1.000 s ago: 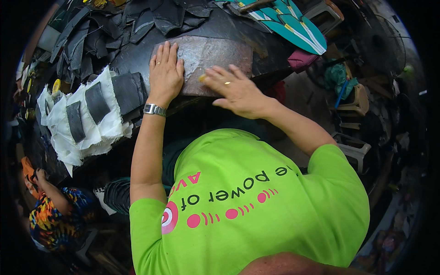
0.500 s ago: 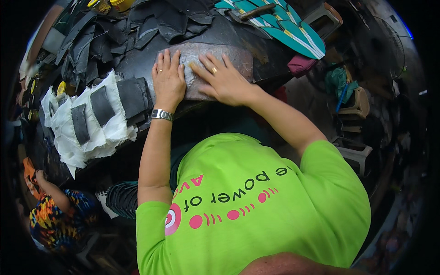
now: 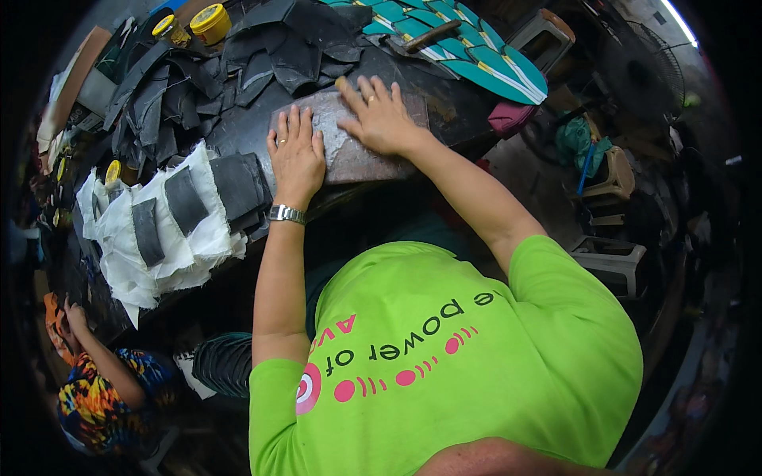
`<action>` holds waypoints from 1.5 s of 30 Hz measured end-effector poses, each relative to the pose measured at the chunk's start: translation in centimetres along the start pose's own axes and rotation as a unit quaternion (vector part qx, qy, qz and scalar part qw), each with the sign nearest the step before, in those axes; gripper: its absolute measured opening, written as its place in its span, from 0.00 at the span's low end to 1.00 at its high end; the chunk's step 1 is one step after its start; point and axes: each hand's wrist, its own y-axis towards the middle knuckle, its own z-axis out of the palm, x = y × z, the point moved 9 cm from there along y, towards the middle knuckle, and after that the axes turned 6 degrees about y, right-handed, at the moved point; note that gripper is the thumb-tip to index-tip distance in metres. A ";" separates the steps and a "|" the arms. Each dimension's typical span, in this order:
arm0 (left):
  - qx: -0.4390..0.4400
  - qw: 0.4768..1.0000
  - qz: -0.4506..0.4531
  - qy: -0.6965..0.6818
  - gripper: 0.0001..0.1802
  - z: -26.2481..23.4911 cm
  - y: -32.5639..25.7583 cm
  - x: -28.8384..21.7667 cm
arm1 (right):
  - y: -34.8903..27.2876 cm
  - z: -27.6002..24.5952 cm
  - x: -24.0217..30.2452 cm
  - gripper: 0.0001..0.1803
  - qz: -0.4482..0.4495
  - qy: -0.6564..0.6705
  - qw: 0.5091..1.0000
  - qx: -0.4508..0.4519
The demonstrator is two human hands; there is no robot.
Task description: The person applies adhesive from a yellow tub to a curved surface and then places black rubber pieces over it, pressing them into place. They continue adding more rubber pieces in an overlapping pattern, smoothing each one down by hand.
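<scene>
A brownish slab (image 3: 361, 165) with a pale, worn patch lies near the front edge of the dark worktable. My left hand (image 3: 298, 159) rests flat on its left end, fingers stretched out, with a metal watch (image 3: 286, 213) on the wrist. Toward the slab's far edge, my right hand (image 3: 381, 117) has its fingers spread and slightly blurred; one fingertip looks yellowish. Nothing shows in either grasp. Left of my left hand, dark flat pieces (image 3: 240, 186) and white frayed cloth (image 3: 171, 266) lie together, with more dark strips on the cloth.
Dark cut sheets (image 3: 274, 47) pile up behind the slab, near yellow-lidded jars (image 3: 210, 24). Green flip-flops (image 3: 500, 75) with a hammer-like tool (image 3: 432, 36) on them lie at the far right. A co-worker (image 3: 103, 397) in a patterned top is at lower left. Plastic stools (image 3: 607, 262) stand right.
My right hand has moved away from me over the slab, toward its far edge. My left hand stays flat on the left end. The whole view has shifted a little.
</scene>
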 end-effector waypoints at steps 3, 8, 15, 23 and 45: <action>-0.008 1.000 -0.016 0.001 0.28 0.0 0.1 0.0 | -5.1 0.1 2.2 0.40 -0.119 -0.014 0.991 0.058; 0.016 0.998 0.049 0.020 0.30 -0.6 -0.3 -0.5 | -7.4 -0.8 0.0 0.38 -0.070 0.032 0.992 0.103; 0.063 0.996 0.066 0.004 0.31 -0.8 -1.5 -1.2 | 2.0 -0.8 -2.2 0.38 0.113 -0.020 0.993 0.012; 0.069 0.998 0.000 0.015 0.28 -0.1 -1.0 -1.0 | -10.0 -1.4 3.1 0.41 -0.183 0.028 0.980 0.067; -0.037 0.808 -0.116 -0.577 0.30 -4.0 -1.9 -7.1 | -0.9 -7.3 9.0 0.46 -0.147 0.581 0.793 -0.106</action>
